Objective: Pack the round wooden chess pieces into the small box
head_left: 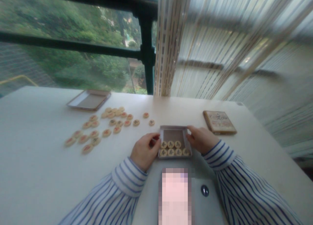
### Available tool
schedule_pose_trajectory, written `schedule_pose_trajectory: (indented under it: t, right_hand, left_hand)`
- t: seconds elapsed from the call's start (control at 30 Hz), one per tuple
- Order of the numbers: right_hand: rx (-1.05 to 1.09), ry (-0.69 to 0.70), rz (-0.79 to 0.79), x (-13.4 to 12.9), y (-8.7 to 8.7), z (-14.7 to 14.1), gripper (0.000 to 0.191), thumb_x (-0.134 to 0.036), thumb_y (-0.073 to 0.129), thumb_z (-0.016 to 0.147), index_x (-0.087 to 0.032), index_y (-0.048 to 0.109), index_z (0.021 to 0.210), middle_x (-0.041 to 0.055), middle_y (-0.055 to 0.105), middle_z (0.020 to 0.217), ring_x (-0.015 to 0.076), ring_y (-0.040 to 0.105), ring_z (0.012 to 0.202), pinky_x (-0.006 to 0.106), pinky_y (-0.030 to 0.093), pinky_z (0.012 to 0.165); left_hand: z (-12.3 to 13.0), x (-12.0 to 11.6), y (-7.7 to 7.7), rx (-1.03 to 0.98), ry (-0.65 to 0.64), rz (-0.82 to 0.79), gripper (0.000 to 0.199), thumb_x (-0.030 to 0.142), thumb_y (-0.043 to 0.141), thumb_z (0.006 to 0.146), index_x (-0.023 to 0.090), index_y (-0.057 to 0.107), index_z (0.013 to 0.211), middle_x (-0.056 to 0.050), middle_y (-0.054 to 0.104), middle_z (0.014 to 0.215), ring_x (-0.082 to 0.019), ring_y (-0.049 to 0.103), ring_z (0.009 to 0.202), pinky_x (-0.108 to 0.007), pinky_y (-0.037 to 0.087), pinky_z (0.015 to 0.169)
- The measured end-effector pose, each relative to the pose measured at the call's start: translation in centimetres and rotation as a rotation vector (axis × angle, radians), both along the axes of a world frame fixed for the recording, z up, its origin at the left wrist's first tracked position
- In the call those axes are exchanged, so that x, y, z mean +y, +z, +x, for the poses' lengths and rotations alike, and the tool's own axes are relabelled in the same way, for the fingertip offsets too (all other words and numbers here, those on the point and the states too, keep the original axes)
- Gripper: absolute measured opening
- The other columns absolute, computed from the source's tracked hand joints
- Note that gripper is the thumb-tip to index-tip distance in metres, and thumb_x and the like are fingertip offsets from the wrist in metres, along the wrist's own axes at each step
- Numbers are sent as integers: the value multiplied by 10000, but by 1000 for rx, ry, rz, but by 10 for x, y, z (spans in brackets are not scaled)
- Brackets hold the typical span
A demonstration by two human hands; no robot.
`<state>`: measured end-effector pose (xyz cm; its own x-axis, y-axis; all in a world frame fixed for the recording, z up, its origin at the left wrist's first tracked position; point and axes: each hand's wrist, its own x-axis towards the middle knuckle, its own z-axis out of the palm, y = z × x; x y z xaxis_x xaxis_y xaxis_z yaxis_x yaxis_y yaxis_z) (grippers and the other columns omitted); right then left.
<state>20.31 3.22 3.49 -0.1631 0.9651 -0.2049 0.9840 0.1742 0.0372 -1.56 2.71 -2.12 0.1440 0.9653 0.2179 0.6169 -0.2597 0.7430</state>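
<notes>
A small open box (175,157) stands in front of me, holding xiangqi pieces with black characters. Three pieces (170,144) form the upper row and several more (171,152) line the near wall; the brown bottom shows at the far end. My left hand (146,150) is closed at the box's left wall, thumb and fingers curled against its edge. At the far right corner, my right hand (204,139) grips the wall between thumb and fingers. Loose round pieces (107,133), many with red characters, lie scattered to the left, some piled together.
An open tray-like box part (97,106) rests at the back left. On the right lies a flat box with writing (219,122). Close to me are a blurred-out phone-shaped object (176,199) and a dark oval item (204,190). A window and a string curtain (207,48) border the table.
</notes>
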Motion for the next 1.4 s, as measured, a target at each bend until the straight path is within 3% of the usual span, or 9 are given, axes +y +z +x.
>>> schedule_pose_trajectory:
  t: [0.37,0.9,1.4]
  right_hand:
    - [62,15,45,0,-6,-2,406,-261,319,858,-141,353,1245,106,660,847,206,609,820,272,380,648]
    - [77,-7,41,-1,-5,-5,398,-287,319,863,-154,356,1236,110,657,823,211,615,800,275,385,647]
    - [98,14,211,-12,13,-12,310,-378,314,864,-244,511,1061,44,666,758,185,615,730,268,368,632]
  left_hand:
    - [0,0,-1,-8,-4,-7,295,333,480,760,166,609,967,-52,669,837,-143,603,691,-273,484,664]
    - [0,1,-2,-24,7,22,268,319,486,762,163,610,941,-41,666,819,-133,595,668,-267,483,659]
    - [-1,-3,7,22,91,140,237,318,509,747,153,632,864,-48,669,777,-134,591,636,-253,478,583]
